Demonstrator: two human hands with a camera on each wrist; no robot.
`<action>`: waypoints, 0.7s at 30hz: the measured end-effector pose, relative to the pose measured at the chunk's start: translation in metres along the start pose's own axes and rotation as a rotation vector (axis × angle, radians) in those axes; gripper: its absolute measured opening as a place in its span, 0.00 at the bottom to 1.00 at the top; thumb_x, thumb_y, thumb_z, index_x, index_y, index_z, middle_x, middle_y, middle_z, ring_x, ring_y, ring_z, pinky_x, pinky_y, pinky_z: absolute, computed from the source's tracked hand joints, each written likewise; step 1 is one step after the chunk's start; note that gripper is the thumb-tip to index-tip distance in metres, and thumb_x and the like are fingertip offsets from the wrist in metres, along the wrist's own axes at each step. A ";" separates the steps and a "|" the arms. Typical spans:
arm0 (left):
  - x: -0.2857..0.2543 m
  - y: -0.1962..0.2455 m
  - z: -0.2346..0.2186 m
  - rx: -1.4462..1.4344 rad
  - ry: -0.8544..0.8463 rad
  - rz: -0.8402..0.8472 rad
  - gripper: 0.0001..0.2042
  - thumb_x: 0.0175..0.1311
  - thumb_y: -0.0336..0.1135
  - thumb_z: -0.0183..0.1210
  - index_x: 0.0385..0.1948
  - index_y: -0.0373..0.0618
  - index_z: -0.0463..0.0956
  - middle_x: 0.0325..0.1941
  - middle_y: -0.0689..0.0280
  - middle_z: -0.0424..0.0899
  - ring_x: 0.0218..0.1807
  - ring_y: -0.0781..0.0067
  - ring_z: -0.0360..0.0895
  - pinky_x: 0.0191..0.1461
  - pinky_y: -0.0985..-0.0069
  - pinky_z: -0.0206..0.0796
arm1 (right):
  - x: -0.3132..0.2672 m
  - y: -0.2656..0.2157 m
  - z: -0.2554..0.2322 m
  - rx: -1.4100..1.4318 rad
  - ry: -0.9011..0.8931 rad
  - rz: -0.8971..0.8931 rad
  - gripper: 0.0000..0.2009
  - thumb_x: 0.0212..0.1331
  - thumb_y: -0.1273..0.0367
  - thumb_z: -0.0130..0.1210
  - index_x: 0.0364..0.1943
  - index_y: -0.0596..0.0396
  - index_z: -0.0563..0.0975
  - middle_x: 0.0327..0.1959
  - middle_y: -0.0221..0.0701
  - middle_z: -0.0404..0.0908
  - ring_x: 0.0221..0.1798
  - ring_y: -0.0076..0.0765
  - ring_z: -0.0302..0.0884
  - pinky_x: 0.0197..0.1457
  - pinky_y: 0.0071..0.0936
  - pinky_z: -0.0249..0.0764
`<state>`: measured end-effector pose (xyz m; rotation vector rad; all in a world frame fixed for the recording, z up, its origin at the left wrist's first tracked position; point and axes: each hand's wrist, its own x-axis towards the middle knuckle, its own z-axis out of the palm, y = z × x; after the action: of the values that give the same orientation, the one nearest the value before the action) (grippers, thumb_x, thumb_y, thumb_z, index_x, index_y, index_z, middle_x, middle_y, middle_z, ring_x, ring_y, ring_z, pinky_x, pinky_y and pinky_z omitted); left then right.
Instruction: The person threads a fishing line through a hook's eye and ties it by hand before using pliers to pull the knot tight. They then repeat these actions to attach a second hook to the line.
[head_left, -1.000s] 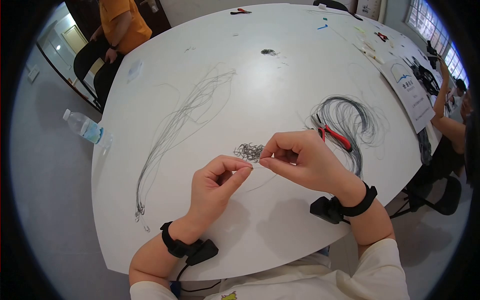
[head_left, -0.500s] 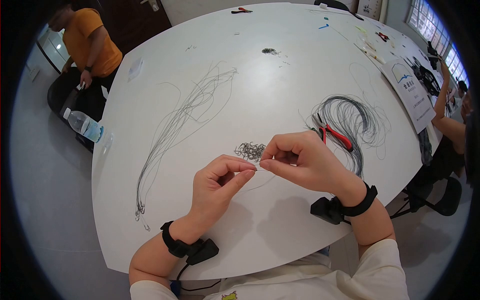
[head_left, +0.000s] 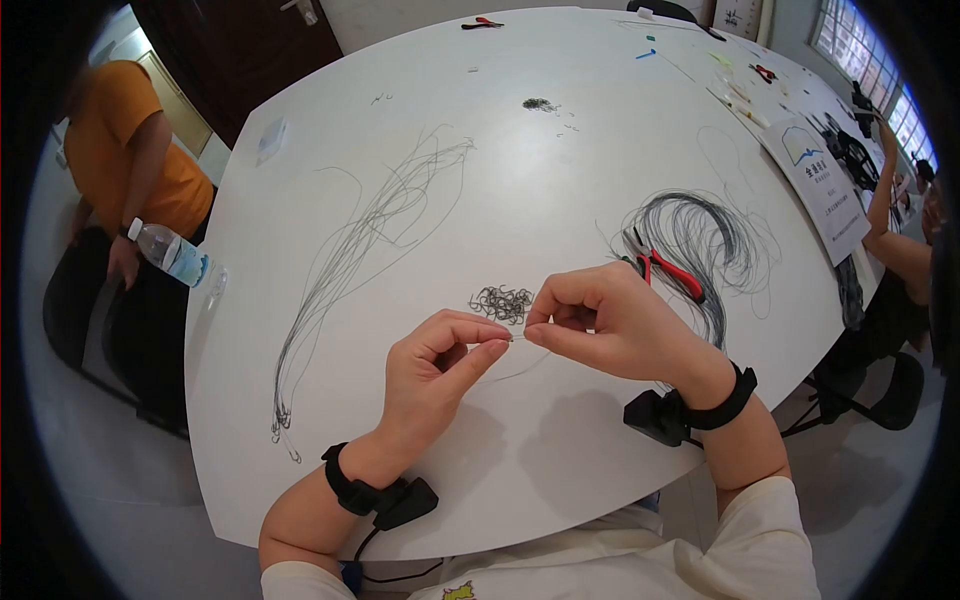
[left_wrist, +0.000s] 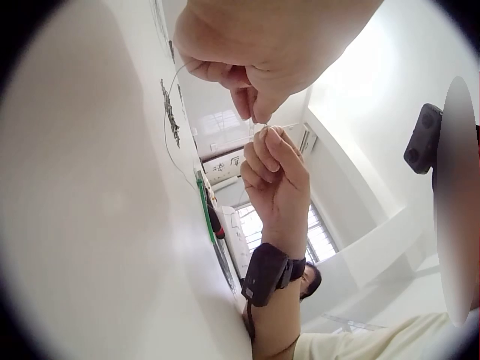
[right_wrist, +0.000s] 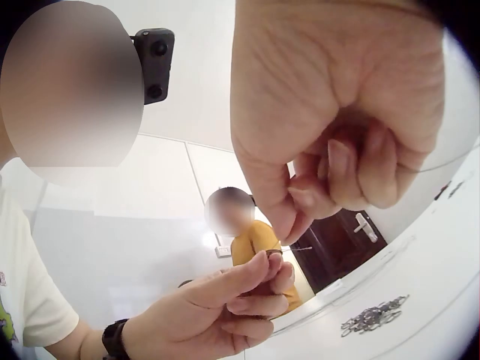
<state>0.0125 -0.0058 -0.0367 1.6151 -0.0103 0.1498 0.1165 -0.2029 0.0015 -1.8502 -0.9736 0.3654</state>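
My left hand pinches a small dark fish hook between thumb and index finger, most of it hidden by the fingertips. Close beside it, my right hand pinches thin fishing line, its fingertips a short gap from the left ones. A loose length of the line curves down towards the table in the left wrist view. Just beyond both hands lies a pile of dark fish hooks. Red-handled pliers rest past the right hand on a coiled bundle of grey line.
Another line bundle stretches across the white table at left, hooks at its near end. Farther back are a smaller dark pile and more pliers. A water bottle and a person in orange appear at left.
My right fingertips have shifted slightly right, while the left fingertips moved a little right earlier and then stayed. The person in orange has moved left along the table's far side.
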 end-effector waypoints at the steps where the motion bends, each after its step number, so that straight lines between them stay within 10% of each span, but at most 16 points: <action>1: 0.000 -0.001 0.000 0.000 0.000 0.000 0.04 0.67 0.24 0.60 0.39 0.39 0.83 0.44 0.67 0.82 0.42 0.84 0.75 0.45 0.86 0.65 | 0.000 0.000 0.000 0.004 -0.003 0.009 0.07 0.56 0.70 0.61 0.27 0.60 0.80 0.15 0.30 0.75 0.18 0.23 0.70 0.24 0.22 0.65; 6: 0.001 -0.010 -0.001 0.048 0.028 0.061 0.04 0.65 0.27 0.64 0.38 0.42 0.83 0.39 0.74 0.83 0.25 0.93 0.60 0.28 0.89 0.51 | 0.000 0.001 0.000 0.011 -0.022 0.016 0.06 0.57 0.70 0.62 0.29 0.60 0.81 0.16 0.26 0.75 0.20 0.18 0.67 0.24 0.19 0.62; 11: 0.000 -0.008 -0.002 0.058 0.014 -0.003 0.02 0.66 0.27 0.62 0.36 0.41 0.81 0.36 0.75 0.80 0.30 0.91 0.64 0.34 0.88 0.55 | 0.002 0.014 0.001 0.031 -0.074 -0.001 0.05 0.58 0.71 0.63 0.34 0.58 0.81 0.28 0.27 0.81 0.23 0.16 0.68 0.27 0.16 0.63; 13: -0.001 -0.005 -0.004 0.067 0.000 -0.067 0.01 0.67 0.25 0.61 0.36 0.40 0.79 0.39 0.72 0.80 0.37 0.88 0.72 0.40 0.87 0.62 | 0.009 0.024 0.001 -0.417 0.257 -0.511 0.08 0.54 0.71 0.63 0.37 0.55 0.80 0.43 0.35 0.83 0.23 0.31 0.77 0.27 0.23 0.68; 17: -0.001 -0.001 -0.004 0.065 0.012 -0.133 0.02 0.67 0.28 0.61 0.34 0.42 0.79 0.34 0.76 0.79 0.35 0.90 0.69 0.39 0.87 0.60 | 0.002 0.005 0.002 -0.538 0.354 -0.451 0.11 0.52 0.71 0.65 0.40 0.52 0.79 0.52 0.36 0.80 0.24 0.36 0.79 0.29 0.26 0.73; 21: 0.000 -0.008 -0.003 0.022 0.044 -0.090 0.05 0.66 0.32 0.64 0.33 0.42 0.80 0.24 0.80 0.74 0.24 0.93 0.56 0.28 0.88 0.48 | -0.006 -0.004 0.018 -0.155 0.091 -0.173 0.13 0.52 0.73 0.66 0.42 0.53 0.79 0.49 0.35 0.82 0.26 0.33 0.82 0.30 0.24 0.76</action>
<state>0.0134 -0.0021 -0.0449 1.6309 0.0983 0.1161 0.0998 -0.1958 -0.0047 -1.8867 -1.1155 0.1022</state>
